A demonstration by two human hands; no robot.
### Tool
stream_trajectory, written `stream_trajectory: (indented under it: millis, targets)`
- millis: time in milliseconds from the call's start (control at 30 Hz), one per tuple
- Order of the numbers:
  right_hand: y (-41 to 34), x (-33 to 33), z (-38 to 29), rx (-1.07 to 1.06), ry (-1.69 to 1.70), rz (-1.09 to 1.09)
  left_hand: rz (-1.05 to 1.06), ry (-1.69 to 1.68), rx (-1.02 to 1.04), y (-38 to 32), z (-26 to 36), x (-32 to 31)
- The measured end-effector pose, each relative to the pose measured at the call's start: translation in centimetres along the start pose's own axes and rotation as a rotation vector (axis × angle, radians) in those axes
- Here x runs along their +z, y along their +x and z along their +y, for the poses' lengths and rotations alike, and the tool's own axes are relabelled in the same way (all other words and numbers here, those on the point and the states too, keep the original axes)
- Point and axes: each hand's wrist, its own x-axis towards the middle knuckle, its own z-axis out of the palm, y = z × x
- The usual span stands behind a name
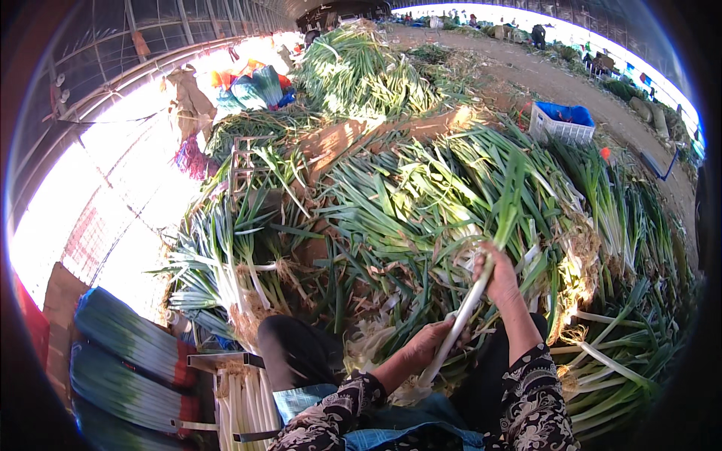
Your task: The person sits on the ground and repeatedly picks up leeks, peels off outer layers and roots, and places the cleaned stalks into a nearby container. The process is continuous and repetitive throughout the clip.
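A long green onion (469,303) slants across my lap, its white shaft and root end low and its green leaves up and away from me. My right hand (499,277) is closed around the upper shaft, just below the leaves. Lower down, my left hand (431,340) grips the white part, with some fingers hidden behind it. Loose pale peelings (369,341) lie between my knees. Beyond my hands spreads a large heap of green onions (417,191).
At left stand a bunch of white-shafted onions (231,282) and a metal-framed rack (217,361) holding onions. Packed bundles (124,383) in film lie beside it. More onions (612,366) lie at right. A white crate (561,129) with blue lining stands farther back, and a small ladder-like frame (241,163) at left.
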Motion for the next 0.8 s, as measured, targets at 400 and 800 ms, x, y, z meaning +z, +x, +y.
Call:
stream_trajectory:
  millis: [400, 800]
  targets:
    - [2.3, -1.6, 1.2, -0.206, -0.022, 0.254, 0.518, 0.350, 0.470, 1.1, -1.3, -1.8]
    - [3.9, -5.0, -2.5, -0.177, -0.053, 0.565, 0.304, 1.367, 0.450, -11.5, -0.7, 2.9]
